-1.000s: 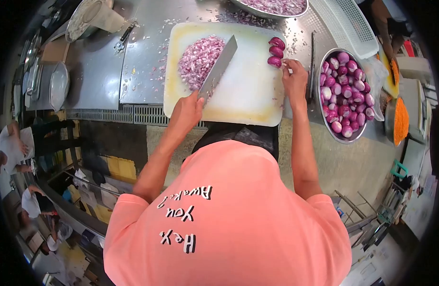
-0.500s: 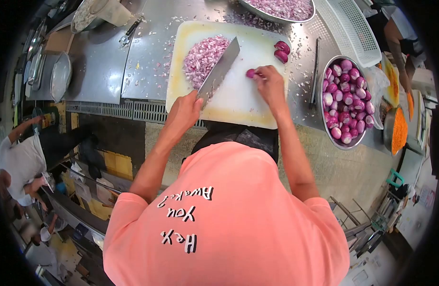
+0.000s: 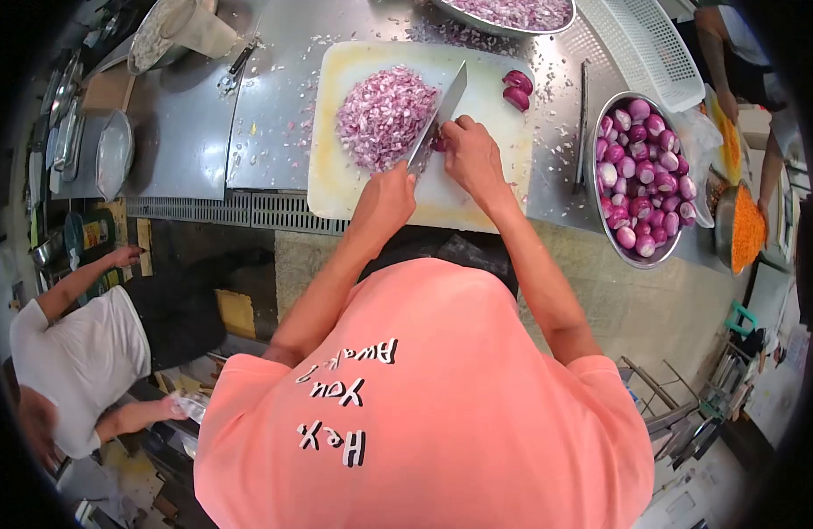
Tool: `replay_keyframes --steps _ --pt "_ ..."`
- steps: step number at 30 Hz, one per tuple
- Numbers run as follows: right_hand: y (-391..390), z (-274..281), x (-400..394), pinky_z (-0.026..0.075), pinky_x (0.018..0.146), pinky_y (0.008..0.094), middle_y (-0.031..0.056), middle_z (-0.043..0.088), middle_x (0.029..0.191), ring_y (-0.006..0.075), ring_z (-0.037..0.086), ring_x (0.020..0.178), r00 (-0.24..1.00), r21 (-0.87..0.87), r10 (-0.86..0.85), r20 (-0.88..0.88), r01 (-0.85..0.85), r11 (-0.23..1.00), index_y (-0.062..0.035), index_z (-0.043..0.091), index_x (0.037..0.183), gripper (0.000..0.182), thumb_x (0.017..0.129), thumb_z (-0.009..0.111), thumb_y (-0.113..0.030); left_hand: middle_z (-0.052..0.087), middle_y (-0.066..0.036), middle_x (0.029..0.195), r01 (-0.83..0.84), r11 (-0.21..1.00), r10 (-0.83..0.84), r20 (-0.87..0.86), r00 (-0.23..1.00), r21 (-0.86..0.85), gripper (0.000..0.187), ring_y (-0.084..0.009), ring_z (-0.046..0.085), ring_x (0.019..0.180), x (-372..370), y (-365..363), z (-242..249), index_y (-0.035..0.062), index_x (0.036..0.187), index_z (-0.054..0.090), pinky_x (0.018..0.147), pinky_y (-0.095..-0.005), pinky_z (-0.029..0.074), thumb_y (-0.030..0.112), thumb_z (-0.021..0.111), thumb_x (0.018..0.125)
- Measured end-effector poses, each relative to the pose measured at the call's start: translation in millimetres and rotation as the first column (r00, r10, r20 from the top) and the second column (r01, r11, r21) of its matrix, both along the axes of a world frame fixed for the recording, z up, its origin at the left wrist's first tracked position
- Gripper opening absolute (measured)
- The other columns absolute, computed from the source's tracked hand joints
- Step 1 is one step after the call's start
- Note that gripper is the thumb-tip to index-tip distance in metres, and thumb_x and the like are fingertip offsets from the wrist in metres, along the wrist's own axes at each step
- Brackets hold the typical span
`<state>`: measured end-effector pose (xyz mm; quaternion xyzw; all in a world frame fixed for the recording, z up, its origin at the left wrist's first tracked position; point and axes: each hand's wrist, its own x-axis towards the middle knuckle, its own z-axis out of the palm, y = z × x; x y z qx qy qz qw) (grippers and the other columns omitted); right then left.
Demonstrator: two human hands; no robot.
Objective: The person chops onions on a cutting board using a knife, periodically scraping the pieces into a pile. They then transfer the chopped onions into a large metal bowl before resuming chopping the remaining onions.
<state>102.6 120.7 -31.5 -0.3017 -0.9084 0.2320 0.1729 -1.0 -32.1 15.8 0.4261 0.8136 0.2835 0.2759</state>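
On the white cutting board [image 3: 371, 198] my left hand [image 3: 387, 198] is closed round the handle of a large knife [image 3: 442, 110], its blade pointing away from me. My right hand [image 3: 470, 154] is bent just right of the blade, its fingertips on a small dark red onion piece [image 3: 439, 144]. A heap of chopped onion [image 3: 384, 115] lies left of the blade. Two peeled onion pieces [image 3: 517, 91] rest near the board's upper right corner. The knife handle is hidden inside my left hand.
A steel bowl [image 3: 593, 189] of whole peeled onions stands right of the board, beside a dark rod [image 3: 582, 123]. Behind are a bowl of chopped onion [image 3: 512, 16] and a white basket [image 3: 662, 66]. One person [image 3: 89, 353] is at left; another's arm [image 3: 771, 167] is at right.
The knife has moved right and stands more upright. My right hand has come left and nearer to the blade with the onion piece. The person at left has come closer.
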Motion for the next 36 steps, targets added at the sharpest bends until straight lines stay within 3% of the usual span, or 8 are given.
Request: replay_keyframes --steps 2,5,8,20,25,28,32,36 --pt "5.7 0.5 0.3 0.050 0.072 0.0452 0.0146 0.059 0.090 0.0368 0.058 0.083 1.000 0.015 -0.011 -0.002 0.011 1.000 -0.0048 0.063 0.092 0.013 0.081 0.058 -0.003 0.061 -0.030 0.076 0.023 0.999 -0.023 0.003 1.000 0.035 0.019 -0.0498 0.060 0.077 -2.3 4.5 2.5 -0.0043 0.093 0.057 0.065 -0.0551 0.045 0.014 0.053 0.094" --pt "3.6 -3.0 -1.3 0.050 0.072 0.0456 0.0147 0.059 0.090 0.0367 0.058 0.083 0.999 -0.025 0.002 -0.036 -0.003 1.000 -0.0048 0.063 0.093 0.014 0.080 0.057 -0.002 0.059 -0.029 0.073 0.022 0.997 -0.022 0.000 1.000 -0.074 0.020 -0.0481 0.059 0.077 -5.5 -2.2 -0.9 -0.0040 0.094 0.054 0.064 -0.0522 0.043 0.016 0.053 0.095" --pt "0.2 -3.4 0.4 0.050 0.072 0.0458 0.0147 0.059 0.090 0.0366 0.058 0.083 0.999 -0.001 -0.020 -0.029 0.020 1.000 -0.0047 0.063 0.093 0.015 0.080 0.058 -0.001 0.059 -0.029 0.074 0.037 0.999 -0.037 -0.002 0.999 0.005 0.020 -0.0483 0.059 0.078 -1.3 2.6 -16.9 -0.0039 0.094 0.054 0.064 -0.0525 0.043 0.016 0.053 0.095" --pt "2.5 -5.5 2.6 0.049 0.073 0.0457 0.0145 0.059 0.091 0.0368 0.057 0.084 0.997 -0.043 -0.035 -0.069 0.032 0.999 -0.0039 0.063 0.094 0.017 0.079 0.057 0.000 0.061 -0.032 0.079 0.053 0.992 -0.048 0.047 0.998 -0.118 0.020 -0.0500 0.061 0.081 -6.1 14.4 14.4 -0.0060 0.094 0.056 0.069 -0.0546 0.046 0.013 0.052 0.095" --pt "0.7 -7.1 3.6 0.049 0.074 0.0451 0.0143 0.060 0.092 0.0363 0.057 0.084 0.995 -0.010 -0.039 -0.093 0.039 0.999 -0.0037 0.062 0.093 0.017 0.078 0.056 0.001 0.058 -0.030 0.075 0.056 0.997 -0.058 0.028 0.998 0.045 0.022 -0.0491 0.059 0.077 -5.9 22.9 -13.5 -0.0046 0.093 0.054 0.065 -0.0519 0.044 0.017 0.053 0.095" --pt "-0.4 -5.0 5.4 0.049 0.074 0.0450 0.0143 0.060 0.092 0.0360 0.057 0.084 0.994 -0.044 -0.051 -0.101 0.047 0.998 -0.0035 0.062 0.093 0.016 0.079 0.057 0.001 0.059 -0.030 0.076 0.046 0.997 -0.043 0.059 0.997 -0.054 0.022 -0.0486 0.059 0.077 -8.5 14.7 7.2 -0.0043 0.093 0.054 0.064 -0.0515 0.043 0.018 0.052 0.095" --pt "-4.3 -7.5 7.2 0.049 0.074 0.0449 0.0143 0.060 0.091 0.0360 0.057 0.084 0.994 -0.010 -0.051 -0.101 0.050 0.999 -0.0037 0.062 0.093 0.015 0.079 0.058 0.001 0.058 -0.029 0.075 0.057 0.998 -0.057 0.017 0.998 0.017 0.023 -0.0476 0.059 0.076 -2.2 18.4 -13.4 -0.0046 0.092 0.054 0.063 -0.0509 0.043 0.018 0.052 0.095" --pt "-2.2 -6.5 8.1 0.050 0.074 0.0444 0.0148 0.060 0.090 0.0359 0.058 0.084 0.989 -0.031 -0.070 -0.134 0.066 0.997 -0.0035 0.063 0.093 0.015 0.079 0.058 0.001 0.057 -0.029 0.073 0.059 0.998 -0.059 0.029 0.998 0.001 0.023 -0.0471 0.059 0.076 -3.8 19.2 4.0 -0.0049 0.090 0.053 0.062 -0.0499 0.043 0.017 0.052 0.095"
